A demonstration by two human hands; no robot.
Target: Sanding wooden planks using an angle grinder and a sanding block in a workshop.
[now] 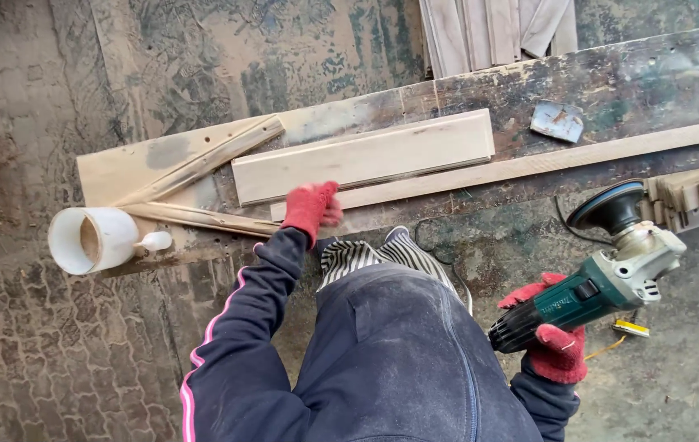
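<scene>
Dusty bench [611, 82], plank [363, 155] beside left hand [310, 208]

Red knit gloves, navy pink-striped sleeves, dark trousers, striped shoe

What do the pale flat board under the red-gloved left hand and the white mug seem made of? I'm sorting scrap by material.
Pale flat board: looks like bare, unfinished wood, with faint grain and a matte, dusty face. White mug: probably plastic, possibly enamel or ceramic, with a smooth, uniform wall and a moulded handle. The left hand hovers at the board's edge.

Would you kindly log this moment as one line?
left hand: on pale wooden plank | right hand: grips green angle grinder
</scene>
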